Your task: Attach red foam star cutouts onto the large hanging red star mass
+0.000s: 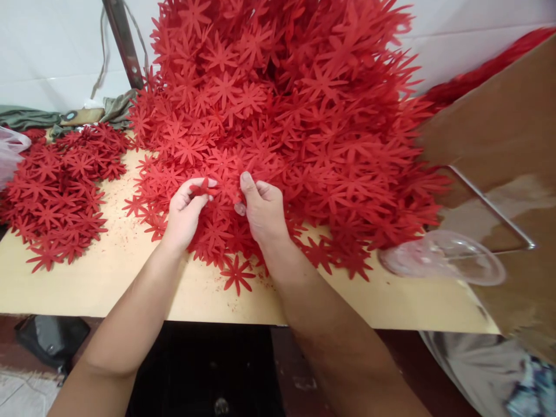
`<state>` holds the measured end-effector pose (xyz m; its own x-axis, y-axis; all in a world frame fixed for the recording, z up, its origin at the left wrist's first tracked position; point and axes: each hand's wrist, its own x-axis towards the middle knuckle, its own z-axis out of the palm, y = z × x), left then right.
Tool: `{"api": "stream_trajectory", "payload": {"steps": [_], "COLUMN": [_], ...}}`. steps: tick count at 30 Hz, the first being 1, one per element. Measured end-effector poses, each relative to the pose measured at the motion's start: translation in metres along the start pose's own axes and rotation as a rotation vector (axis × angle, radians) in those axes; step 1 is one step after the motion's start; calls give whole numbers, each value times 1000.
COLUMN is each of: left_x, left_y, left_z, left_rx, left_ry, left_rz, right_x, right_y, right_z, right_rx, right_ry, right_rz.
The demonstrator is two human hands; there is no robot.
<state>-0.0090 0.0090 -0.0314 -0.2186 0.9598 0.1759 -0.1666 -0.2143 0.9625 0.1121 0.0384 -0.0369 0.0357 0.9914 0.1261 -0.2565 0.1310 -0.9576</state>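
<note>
A person's two bare forearms reach over the near edge of a pale wooden table [108, 278] toward a tall heap of red star-shaped flower cutouts [282, 116] that fills the middle of the view.

The left hand [185, 214] rests at the foot of the heap, its thumb and fingertips pressed together in a pinch on a single red flower cutout [200, 189], held just above the others. The right hand [262, 208] sits just beside it, thumb pointing up against the heap and fingers curled inward into the cutouts; they seem to grip some of the red pieces, but exactly what they hold is hidden by the hand itself.

A smaller, flatter pile of the same flowers [61, 185] lies on the left part of the table, well apart from the hands. One loose flower [237, 273] lies alone near the table's front edge, between the two forearms. To the right, a clear plastic lid [443, 258] rests near the table's corner, beside a brown cardboard box [499, 127]. A white wall [52, 46] stands behind, with a metal bar [124, 40] leaning against it.
</note>
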Motion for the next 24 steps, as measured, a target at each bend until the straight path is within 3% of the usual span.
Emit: {"api": "stream_trajectory", "payload": {"steps": [5,11,17,20,24], "left_x": [-5,0,8,9,7], "left_y": [3,-2,1,1,0], "left_z": [6,6,-3,-3,0], "left_rx": [-23,-82,-195,-215,-195], "left_ry": [-42,157,292,310,284], "left_rz": [-35,-90,-69,-71,-50], "right_x": [-3,-9,5,12,12], "right_y": [-1,1,5,8,10], "right_z": [2,9,-3,-12,-15], "right_rx": [-74,-48,1,-110,-320], "right_ry": [-66,-267,-102,5,-1], "right_rz": [-38,-9,-72,-216,-349]}}
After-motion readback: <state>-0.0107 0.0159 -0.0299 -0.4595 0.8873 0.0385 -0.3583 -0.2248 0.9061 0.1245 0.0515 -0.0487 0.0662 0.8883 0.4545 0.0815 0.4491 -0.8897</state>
